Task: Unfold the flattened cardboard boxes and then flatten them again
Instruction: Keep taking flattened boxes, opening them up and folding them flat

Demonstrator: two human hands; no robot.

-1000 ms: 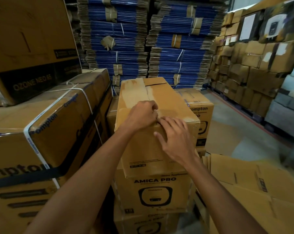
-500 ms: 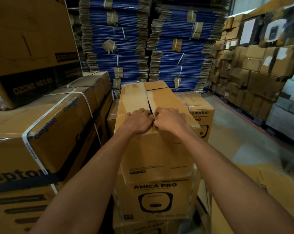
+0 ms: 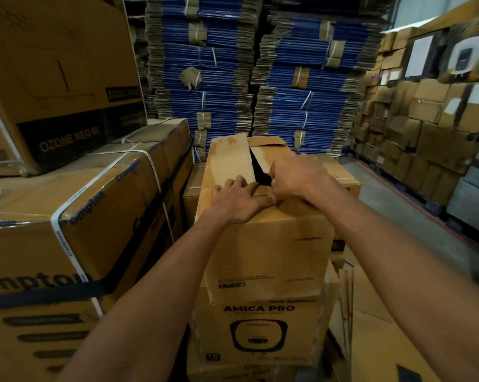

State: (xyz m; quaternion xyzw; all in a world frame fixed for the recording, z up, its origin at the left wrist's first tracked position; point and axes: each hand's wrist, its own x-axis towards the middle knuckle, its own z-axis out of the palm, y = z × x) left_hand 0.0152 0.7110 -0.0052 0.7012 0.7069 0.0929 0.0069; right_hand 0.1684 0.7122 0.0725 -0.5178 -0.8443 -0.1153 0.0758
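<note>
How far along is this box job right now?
Done: the top box stands unfolded on the AMICA PRO box. In hand: the left hand rests on the left flap, the right hand grips the right flap, with a dark gap between them. Left: open the flaps and flatten the box.

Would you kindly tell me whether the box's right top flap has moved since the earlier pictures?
Yes. The right top flap has pulled rightward, away from the left flap that stays flat on the box; a dark gap now shows between them.

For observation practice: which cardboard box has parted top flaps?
The plain box under the left hand and right hand, atop the AMICA PRO box; dark gap between flaps.
</note>
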